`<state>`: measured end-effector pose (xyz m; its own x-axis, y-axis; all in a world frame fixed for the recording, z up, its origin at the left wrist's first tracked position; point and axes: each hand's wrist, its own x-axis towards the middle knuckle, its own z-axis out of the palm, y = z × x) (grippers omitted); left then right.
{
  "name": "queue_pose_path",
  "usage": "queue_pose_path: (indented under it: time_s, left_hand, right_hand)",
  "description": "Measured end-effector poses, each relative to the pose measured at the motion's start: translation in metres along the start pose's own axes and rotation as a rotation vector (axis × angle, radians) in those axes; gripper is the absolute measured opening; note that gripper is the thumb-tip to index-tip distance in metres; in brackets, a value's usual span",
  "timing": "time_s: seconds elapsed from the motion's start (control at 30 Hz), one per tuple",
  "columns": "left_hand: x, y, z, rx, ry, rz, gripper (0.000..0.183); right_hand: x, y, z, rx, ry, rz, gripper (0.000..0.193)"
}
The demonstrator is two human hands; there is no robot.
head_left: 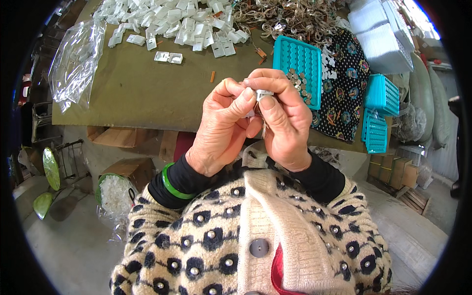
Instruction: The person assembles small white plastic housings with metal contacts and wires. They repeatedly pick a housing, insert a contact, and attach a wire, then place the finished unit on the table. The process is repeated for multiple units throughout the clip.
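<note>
Above the near edge of the table, both hands are closed together around a small white plastic piece (pixel 264 92). My left hand (pixel 221 125) pinches it from one side between thumb and fingers. My right hand (pixel 287 125) grips the other side, thumb and index finger pressed on it. Thin wires hang down below the piece between the palms; most of it is covered by fingers. Just beyond the right hand lies a turquoise tray (pixel 282 46) with round pockets, and several silver button cells (pixel 297 78) rest on it.
White plastic cases (pixel 182 22) are heaped at the back, with one opened case (pixel 168 58) nearer. Tangled wires (pixel 295 17) lie beside them. A clear plastic bag (pixel 73 64) hangs over the left edge. Patterned cloth (pixel 351 73), stacked turquoise trays (pixel 381 93) and white trays (pixel 381 39) stand right.
</note>
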<state>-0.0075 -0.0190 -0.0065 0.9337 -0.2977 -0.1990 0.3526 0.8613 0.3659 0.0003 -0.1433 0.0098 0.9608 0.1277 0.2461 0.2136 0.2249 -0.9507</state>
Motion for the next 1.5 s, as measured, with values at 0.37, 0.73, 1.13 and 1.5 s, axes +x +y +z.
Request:
queue_pose_path:
  time_s: [0.37,0.73,1.13,1.5]
  left_hand:
    - [0.000,0.003,-0.012,-0.121,-0.149,-0.192,0.015]
    - [0.005,0.031,-0.023,0.189,-0.044,0.070,0.015]
    - [0.008,0.007,-0.010,0.291,0.015,-0.038,0.024]
    - [0.014,0.000,-0.011,0.181,-0.070,-0.103,0.023]
  right_hand:
    - [0.010,0.009,-0.002,-0.608,-0.035,-0.440,0.019]
    - [-0.002,-0.027,-0.089,-0.990,0.186,-0.291,0.012]
    - [0.016,0.015,-0.162,-1.415,-0.061,-0.251,0.011]
    - [0.022,-0.005,-0.163,-1.187,-0.006,-0.260,0.009]
